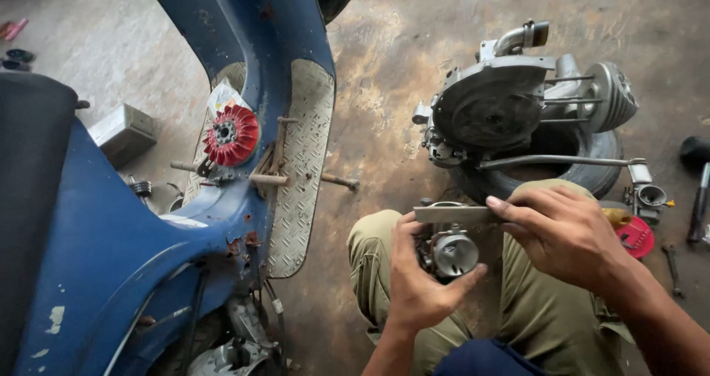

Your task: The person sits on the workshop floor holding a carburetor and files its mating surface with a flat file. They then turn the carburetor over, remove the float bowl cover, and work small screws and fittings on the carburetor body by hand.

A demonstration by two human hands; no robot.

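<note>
Blue scooter body (111, 272) occupies the frame from 7 to 11 o'clock, with a chequered metal floor plate (303, 161). Red finned flywheel (231, 135) lies on the floorboard at 10 o'clock. Engine assembly (510, 110) rests on a tyre (592, 173) at 2 o'clock. Wrench (672, 269) lies on the concrete floor (384, 87) at 3 o'clock.

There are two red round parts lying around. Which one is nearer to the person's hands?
The red part on the floor, just beyond the right hand, half hidden behind it. The other, a red finned wheel, rests far off on the blue scooter's footboard.
</note>
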